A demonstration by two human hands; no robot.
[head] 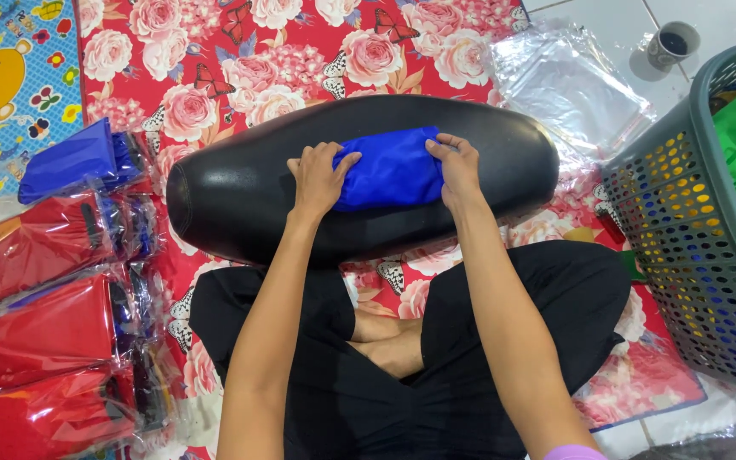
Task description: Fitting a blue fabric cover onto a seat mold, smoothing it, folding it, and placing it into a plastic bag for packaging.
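A folded blue cloth [389,170] lies on top of a long black padded cushion [240,196] that rests across my lap. My left hand [317,177] presses on the cloth's left end, fingers curled over its edge. My right hand [456,166] grips the cloth's right end. Both hands hold the bundle tight against the cushion.
Bagged red and blue folded cloths [53,298] are stacked at my left. A pile of clear plastic bags [568,81] lies at the upper right, with a cup [670,44] on the tiled floor. A grey perforated basket [692,230] with coloured fabric stands at the right. A floral red mat [240,60] covers the floor.
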